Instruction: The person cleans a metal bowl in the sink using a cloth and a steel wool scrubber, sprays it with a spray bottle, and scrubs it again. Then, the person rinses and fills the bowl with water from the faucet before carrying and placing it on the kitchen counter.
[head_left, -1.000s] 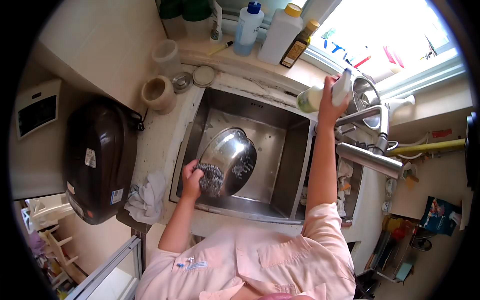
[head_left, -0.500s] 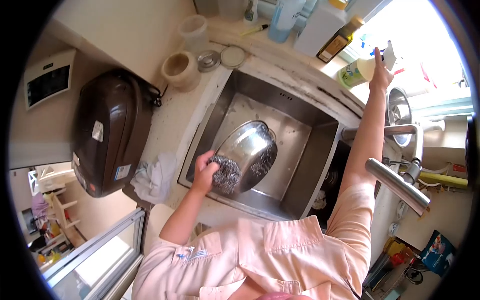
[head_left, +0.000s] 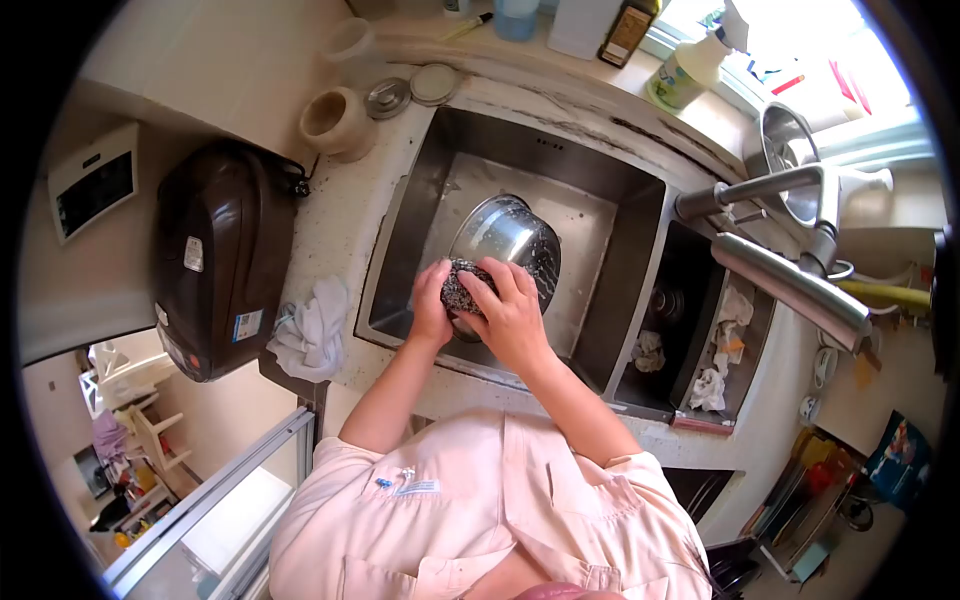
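Note:
A shiny metal bowl (head_left: 497,232) lies tilted in the steel sink (head_left: 590,325), with whitish streaks on its right side. Over its near edge, a steel wool scourer (head_left: 461,287) is squeezed between both my hands. My left hand (head_left: 431,306) closes on the scourer's left side. From the right, my right hand (head_left: 512,318) curls its fingers over the same scourer, close against the bowl. Part of the bowl's near rim is hidden behind my hands. On the windowsill, a spray bottle (head_left: 684,76) with a white trigger head stands apart from my hands.
A tap (head_left: 790,285) reaches in from the right, above a narrow second basin (head_left: 655,330) holding crumpled scraps. Left of the sink are a white cloth (head_left: 311,330) and a dark brown appliance (head_left: 215,255). A beige pot (head_left: 337,122) and lids stand behind.
My right hand has let go of the spray bottle on the sill and come down to the scourer. My left hand still holds the scourer at the bowl.

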